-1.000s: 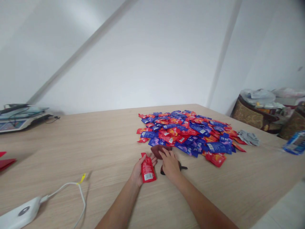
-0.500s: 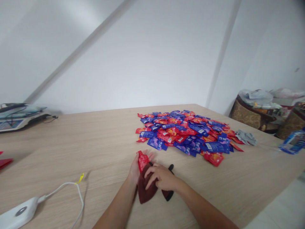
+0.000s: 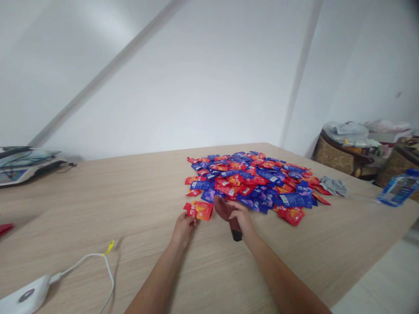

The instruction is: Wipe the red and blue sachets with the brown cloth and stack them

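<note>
Between the fingertips of my left hand [image 3: 183, 226] is the edge of a red and orange packet [image 3: 202, 210], its printed side up, just in front of the pile. My right hand [image 3: 241, 218] is closed on a folded dark maroon cloth item [image 3: 234, 223] with a black end, held to the right of that packet. Behind both hands lies a wide heap of red and blue packets [image 3: 248, 179].
A grey crumpled cloth [image 3: 334, 186] lies right of the heap, and a blue-labelled bottle [image 3: 398, 188] farther right. At left are a white power bank [image 3: 28, 296] with a cable, a red item [image 3: 5, 228] and a scale-like device [image 3: 26, 165].
The maroon item has come off my left hand's area and moved right and up in my right hand. The red packet has turned from upright in my palm to sideways, pinched in my fingers.
</note>
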`<state>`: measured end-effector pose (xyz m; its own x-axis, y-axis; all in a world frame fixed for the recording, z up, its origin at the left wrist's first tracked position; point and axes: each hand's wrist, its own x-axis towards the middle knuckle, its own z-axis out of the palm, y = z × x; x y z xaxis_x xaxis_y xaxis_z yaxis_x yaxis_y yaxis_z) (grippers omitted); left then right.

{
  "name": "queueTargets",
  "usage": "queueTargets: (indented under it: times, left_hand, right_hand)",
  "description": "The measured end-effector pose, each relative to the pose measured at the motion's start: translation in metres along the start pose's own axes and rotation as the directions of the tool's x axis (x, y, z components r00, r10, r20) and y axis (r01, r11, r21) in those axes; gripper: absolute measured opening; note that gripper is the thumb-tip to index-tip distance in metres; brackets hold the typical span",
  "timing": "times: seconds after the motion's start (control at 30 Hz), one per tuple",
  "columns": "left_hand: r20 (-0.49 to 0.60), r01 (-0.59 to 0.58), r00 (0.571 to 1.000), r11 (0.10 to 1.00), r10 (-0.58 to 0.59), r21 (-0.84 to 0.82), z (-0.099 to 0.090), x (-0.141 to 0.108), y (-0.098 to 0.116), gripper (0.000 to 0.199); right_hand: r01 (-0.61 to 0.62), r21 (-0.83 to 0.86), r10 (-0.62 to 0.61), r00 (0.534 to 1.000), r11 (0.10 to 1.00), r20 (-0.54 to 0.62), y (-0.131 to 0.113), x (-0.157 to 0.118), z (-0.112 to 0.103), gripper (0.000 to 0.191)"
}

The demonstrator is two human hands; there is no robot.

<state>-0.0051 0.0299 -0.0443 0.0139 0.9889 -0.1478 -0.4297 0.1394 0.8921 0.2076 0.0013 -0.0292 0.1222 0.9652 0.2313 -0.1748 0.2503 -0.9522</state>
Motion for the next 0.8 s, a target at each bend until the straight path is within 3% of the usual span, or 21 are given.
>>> queueTargets:
  times: [0.07, 0.13, 0.23, 0.3, 0.37, 0.47, 0.53, 0.67, 0.73, 0.8]
  left_hand:
    - [0.023, -0.002, 1.0, 0.991, -0.001, 0.137, -0.006, 0.003, -0.003, 0.018]
    - [0.071, 0.013, 0.997, 0.963, -0.033, 0.268, -0.008, 0.004, -0.002, 0.017]
    - [0.143, 0.035, 0.984, 0.895, -0.109, 0.444, -0.007, 0.004, -0.001, 0.017]
    - [0.156, 0.031, 0.979, 0.843, -0.135, 0.537, -0.004, 0.004, -0.001, 0.014]
    - [0.125, 0.015, 0.985, 0.794, -0.115, 0.608, -0.002, 0.004, -0.002, 0.007]
    - [0.099, -0.009, 0.993, 0.772, -0.07, 0.636, -0.002, 0.003, -0.004, 0.01]
    - [0.102, -0.006, 0.992, 0.787, -0.073, 0.617, -0.003, 0.003, -0.005, 0.012]
    - [0.124, -0.009, 0.99, 0.833, -0.071, 0.553, -0.005, 0.005, -0.007, 0.01]
    - [0.126, -0.019, 0.991, 0.852, -0.055, 0.523, -0.005, 0.006, -0.008, 0.012]
    - [0.094, -0.008, 0.994, 0.849, -0.05, 0.528, -0.004, 0.005, -0.008, 0.013]
  right_hand:
    - [0.1, -0.069, -0.106, 0.99, 0.993, -0.094, -0.003, -0.001, -0.002, 0.041]
    - [0.209, -0.215, -0.237, 0.965, 0.954, -0.113, -0.007, -0.005, 0.001, 0.044]
    - [0.335, -0.492, -0.348, 0.935, 0.804, 0.068, -0.012, -0.012, 0.017, 0.055]
    - [0.366, -0.644, -0.263, 0.93, 0.672, 0.255, -0.01, -0.017, 0.033, 0.064]
    - [0.374, -0.752, -0.095, 0.917, 0.543, 0.387, -0.005, -0.019, 0.047, 0.067]
    - [0.383, -0.814, 0.07, 0.888, 0.437, 0.455, 0.001, -0.017, 0.058, 0.06]
    - [0.396, -0.796, 0.071, 0.876, 0.457, 0.477, 0.002, -0.014, 0.055, 0.058]
    - [0.426, -0.681, 0.07, 0.817, 0.596, 0.572, 0.001, -0.012, 0.035, 0.06]
    - [0.43, -0.607, 0.115, 0.747, 0.668, 0.655, 0.0, -0.015, 0.027, 0.059]
    - [0.406, -0.531, 0.176, 0.647, 0.744, 0.742, -0.001, -0.019, 0.021, 0.057]
